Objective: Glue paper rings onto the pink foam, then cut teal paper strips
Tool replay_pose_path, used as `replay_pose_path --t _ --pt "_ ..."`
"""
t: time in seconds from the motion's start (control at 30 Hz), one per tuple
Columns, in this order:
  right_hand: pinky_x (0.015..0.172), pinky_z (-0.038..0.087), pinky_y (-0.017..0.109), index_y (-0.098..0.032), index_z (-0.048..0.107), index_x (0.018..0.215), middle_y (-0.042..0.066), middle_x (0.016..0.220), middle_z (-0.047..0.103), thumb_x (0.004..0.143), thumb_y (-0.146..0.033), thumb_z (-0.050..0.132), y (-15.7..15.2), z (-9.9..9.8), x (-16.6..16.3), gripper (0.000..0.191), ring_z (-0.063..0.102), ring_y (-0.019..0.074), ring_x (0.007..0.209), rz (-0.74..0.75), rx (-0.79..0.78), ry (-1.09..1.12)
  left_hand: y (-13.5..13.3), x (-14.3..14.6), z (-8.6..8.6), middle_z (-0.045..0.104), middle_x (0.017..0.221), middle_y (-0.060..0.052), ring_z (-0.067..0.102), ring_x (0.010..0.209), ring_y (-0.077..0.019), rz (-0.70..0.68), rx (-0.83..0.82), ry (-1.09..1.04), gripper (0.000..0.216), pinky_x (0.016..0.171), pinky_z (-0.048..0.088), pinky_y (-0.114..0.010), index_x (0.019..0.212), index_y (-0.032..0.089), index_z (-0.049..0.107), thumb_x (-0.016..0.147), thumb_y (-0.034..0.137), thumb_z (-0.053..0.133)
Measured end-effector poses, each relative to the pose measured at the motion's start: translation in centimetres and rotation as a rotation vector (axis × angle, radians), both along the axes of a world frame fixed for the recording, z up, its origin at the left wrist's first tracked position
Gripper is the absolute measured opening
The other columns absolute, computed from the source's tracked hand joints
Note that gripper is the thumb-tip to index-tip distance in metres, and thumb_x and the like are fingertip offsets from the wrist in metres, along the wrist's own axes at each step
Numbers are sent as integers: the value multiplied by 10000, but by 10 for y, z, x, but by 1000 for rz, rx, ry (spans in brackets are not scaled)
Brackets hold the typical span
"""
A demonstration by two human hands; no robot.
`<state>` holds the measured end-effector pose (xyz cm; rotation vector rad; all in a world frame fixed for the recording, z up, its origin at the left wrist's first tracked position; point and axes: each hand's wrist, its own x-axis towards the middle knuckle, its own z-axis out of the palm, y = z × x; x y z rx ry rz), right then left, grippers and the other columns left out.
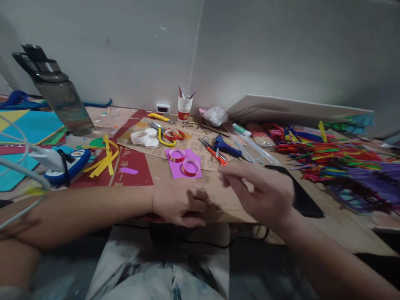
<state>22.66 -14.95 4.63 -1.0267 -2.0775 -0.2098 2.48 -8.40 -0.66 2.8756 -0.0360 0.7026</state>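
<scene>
My left hand [181, 204] is at the table's near edge, its fingers curled inward and the thumb lying below them. Whatever it may hold is hidden. To its right, my right hand [265, 191] hovers over the brown paper, slightly blurred, with thumb and forefinger brought together at the tips. Nothing I can name shows between them. Just beyond my left hand lies a purple paper piece [175, 171] with two red-rimmed rings, a back ring [176, 158] and a front ring [190, 171]. Orange-handled scissors [218, 156] and a blue glue gun [227, 148] lie beyond my right hand.
White round pieces [139, 137], a yellow cutter [159, 117] and a cup stack [185, 106] stand farther back. At left are yellow strips [108, 156], a blue device [71, 166] and a water bottle [64, 98]. A black phone [301, 196] and colourful pipe cleaners [315, 150] lie right.
</scene>
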Motion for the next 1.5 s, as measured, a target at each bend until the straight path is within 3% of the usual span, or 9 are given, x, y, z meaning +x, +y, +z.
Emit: replay_pose_path --t 0.1,0.27,0.43,0.6,0.77,1.0,1.13,1.27,1.5 --pt "693 511 278 -203 672 981 27 828 701 884 -225 514 56 -6 -7 187 653 139 712 -18 -218 155 6 -3 4 660 734 -80 600 717 -147 -11 -130 -99 169 680 469 -259 713 181 636 845 254 560" --pt "730 480 312 -158 678 956 68 931 692 874 -243 516 105 -45 -9 201 621 169 820 -89 -357 282 36 -10 18 662 778 -44 566 721 -127 443 -280 -309 151 709 435 -257 817 168 656 863 266 551" --pt "826 473 365 -189 593 1177 99 1140 638 879 -355 536 91 -61 -11 346 578 215 1004 36 -496 71 70 -23 24 636 785 -29 541 707 -123 699 -341 -318 231 671 407 -251 816 149 657 869 328 521" --pt "945 427 460 -194 490 1311 117 1234 591 726 -429 719 87 -61 -15 670 521 279 1125 73 -552 -132 88 -28 18 635 865 -37 550 777 -147 816 -390 -247 254 714 416 -275 854 154 640 879 348 478" --pt "963 430 425 -185 490 1302 115 1247 581 732 -381 725 88 -62 -12 647 529 255 1145 85 -573 -120 88 -25 11 633 964 -67 560 891 -179 843 -388 -196 261 814 420 -319 921 146 625 884 342 455" --pt "1048 337 490 -214 455 1322 94 1285 560 820 -276 622 73 -42 -12 533 485 248 1200 134 -390 -200 96 -32 20 641 955 -60 557 873 -185 869 -470 -217 357 798 419 -323 960 149 622 894 435 419" --pt "1051 355 482 -230 438 1344 87 1308 535 843 -243 586 72 -40 -11 522 458 243 1218 173 -371 -205 103 -40 30 664 910 -72 563 769 -169 826 -853 -136 474 677 429 -284 912 142 670 870 539 415" --pt "1060 385 408 -274 434 1355 70 1334 492 869 -196 540 76 -43 -10 504 437 198 1262 283 -460 -165 100 -44 33 690 861 -83 584 690 -164 662 -1334 -88 320 567 431 -248 853 147 703 765 447 633" --pt "1096 344 430 -305 444 1361 54 1337 514 881 -223 537 72 -34 -9 496 432 191 1283 330 -485 -104 93 -46 29 707 859 -142 649 641 -180 629 -1762 -182 194 588 524 -288 867 102 708 776 266 660"
